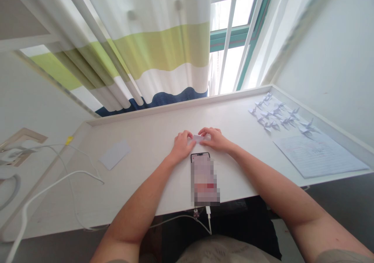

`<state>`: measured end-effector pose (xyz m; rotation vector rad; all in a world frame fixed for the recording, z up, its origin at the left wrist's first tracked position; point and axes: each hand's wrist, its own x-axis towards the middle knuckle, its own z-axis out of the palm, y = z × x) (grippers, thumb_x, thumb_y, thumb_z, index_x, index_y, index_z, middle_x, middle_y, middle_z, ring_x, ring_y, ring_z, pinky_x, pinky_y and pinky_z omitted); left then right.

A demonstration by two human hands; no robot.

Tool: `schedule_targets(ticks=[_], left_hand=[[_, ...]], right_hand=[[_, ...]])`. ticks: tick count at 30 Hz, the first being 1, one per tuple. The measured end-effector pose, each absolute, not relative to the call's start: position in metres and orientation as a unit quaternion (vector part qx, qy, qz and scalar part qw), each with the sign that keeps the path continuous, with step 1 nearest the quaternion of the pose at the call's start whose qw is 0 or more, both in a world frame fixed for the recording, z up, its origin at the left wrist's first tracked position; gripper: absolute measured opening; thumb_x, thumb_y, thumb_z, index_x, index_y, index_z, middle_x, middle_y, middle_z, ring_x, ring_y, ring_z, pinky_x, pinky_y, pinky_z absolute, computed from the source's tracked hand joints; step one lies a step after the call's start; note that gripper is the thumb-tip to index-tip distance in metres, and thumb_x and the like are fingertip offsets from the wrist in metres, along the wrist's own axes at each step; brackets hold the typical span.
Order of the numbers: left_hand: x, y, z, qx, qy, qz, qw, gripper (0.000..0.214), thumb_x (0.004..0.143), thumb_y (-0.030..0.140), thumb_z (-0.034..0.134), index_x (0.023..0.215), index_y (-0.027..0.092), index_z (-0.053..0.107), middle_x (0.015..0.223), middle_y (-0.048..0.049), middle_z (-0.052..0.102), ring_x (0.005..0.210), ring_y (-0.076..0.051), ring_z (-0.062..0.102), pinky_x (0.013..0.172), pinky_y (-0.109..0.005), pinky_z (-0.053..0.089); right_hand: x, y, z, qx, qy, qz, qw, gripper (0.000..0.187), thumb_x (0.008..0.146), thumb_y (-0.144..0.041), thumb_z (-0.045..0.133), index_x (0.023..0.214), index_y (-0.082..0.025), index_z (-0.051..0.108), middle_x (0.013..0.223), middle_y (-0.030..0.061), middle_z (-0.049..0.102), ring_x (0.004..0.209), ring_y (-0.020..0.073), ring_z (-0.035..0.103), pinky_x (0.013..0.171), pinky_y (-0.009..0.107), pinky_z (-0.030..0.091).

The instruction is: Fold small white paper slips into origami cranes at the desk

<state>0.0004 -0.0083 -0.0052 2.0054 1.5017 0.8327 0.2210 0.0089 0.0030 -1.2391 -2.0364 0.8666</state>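
Observation:
Between my two hands, just above the white desk, is a small folded piece of white paper. My left hand pinches its left edge between thumb and fingers. On the other side, my right hand grips the right edge, with the thumb low and the fingers curled over. The finer folds are too small to make out. Right below the hands lies a phone, its screen blurred out and a white charging cable plugged into its lower end.
Several folded paper cranes stand at the desk's back right. In front of them lie written, lined sheets. A white paper square rests to the left. White cables trail over the left side. A raised rim borders the desk.

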Motion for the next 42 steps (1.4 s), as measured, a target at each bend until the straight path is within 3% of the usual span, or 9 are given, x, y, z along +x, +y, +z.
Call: schedule_targets(ticks=[3,7,11,15,25,42], left_hand=[[0.000,-0.008,-0.002,0.699,0.515,0.352,0.349,0.032,0.087,0.034,0.078,0.114,0.021,0.068,0.107,-0.0084,0.078,0.107,-0.027,0.069,0.104,-0.045,0.048],[0.005,-0.012,0.006,0.606,0.451,0.408,0.512,0.043,0.082,0.053,0.084,0.100,0.015,0.078,0.099,-0.0121,0.082,0.096,-0.027,0.075,0.095,-0.041,0.053],[0.012,-0.017,0.016,0.511,0.442,0.461,0.576,0.057,0.072,0.057,0.092,0.107,0.013,0.082,0.100,-0.0139,0.084,0.100,-0.029,0.078,0.104,-0.045,0.052],[0.015,-0.020,0.021,0.495,0.436,0.452,0.601,0.059,0.067,0.056,0.097,0.104,0.013,0.083,0.098,-0.0145,0.084,0.100,-0.030,0.079,0.107,-0.047,0.051],[0.017,-0.025,0.028,0.488,0.428,0.452,0.612,0.056,0.063,0.052,0.100,0.100,0.014,0.083,0.096,-0.0138,0.084,0.095,-0.030,0.080,0.105,-0.047,0.053],[0.016,-0.024,0.027,0.493,0.428,0.439,0.618,0.052,0.065,0.048,0.100,0.099,0.014,0.082,0.095,-0.0121,0.084,0.096,-0.028,0.079,0.107,-0.048,0.051]], right_hand=[[0.218,0.009,0.002,-0.413,-0.723,0.399,0.383,0.031,0.085,-0.036,0.080,0.112,-0.026,0.070,0.094,0.0025,0.077,0.092,0.0233,0.072,0.098,0.046,0.052],[0.209,0.007,0.004,-0.365,-0.632,0.472,0.494,0.046,0.081,-0.049,0.086,0.116,-0.024,0.069,0.092,0.0030,0.076,0.082,0.0203,0.073,0.086,0.041,0.059],[0.204,0.003,0.006,-0.360,-0.603,0.518,0.488,0.047,0.081,-0.061,0.085,0.102,-0.020,0.074,0.092,0.0074,0.079,0.084,0.0223,0.075,0.085,0.041,0.059],[0.205,-0.001,0.011,-0.368,-0.608,0.530,0.463,0.046,0.083,-0.064,0.081,0.084,-0.018,0.076,0.085,0.0079,0.079,0.082,0.0213,0.073,0.083,0.037,0.056],[0.204,-0.003,0.014,-0.381,-0.619,0.504,0.467,0.048,0.084,-0.067,0.078,0.078,-0.019,0.076,0.078,0.0041,0.075,0.072,0.0177,0.064,0.074,0.034,0.050],[0.200,-0.006,0.016,-0.394,-0.595,0.503,0.488,0.046,0.078,-0.064,0.085,0.068,-0.020,0.073,0.067,0.0031,0.073,0.065,0.0173,0.064,0.068,0.033,0.049]])
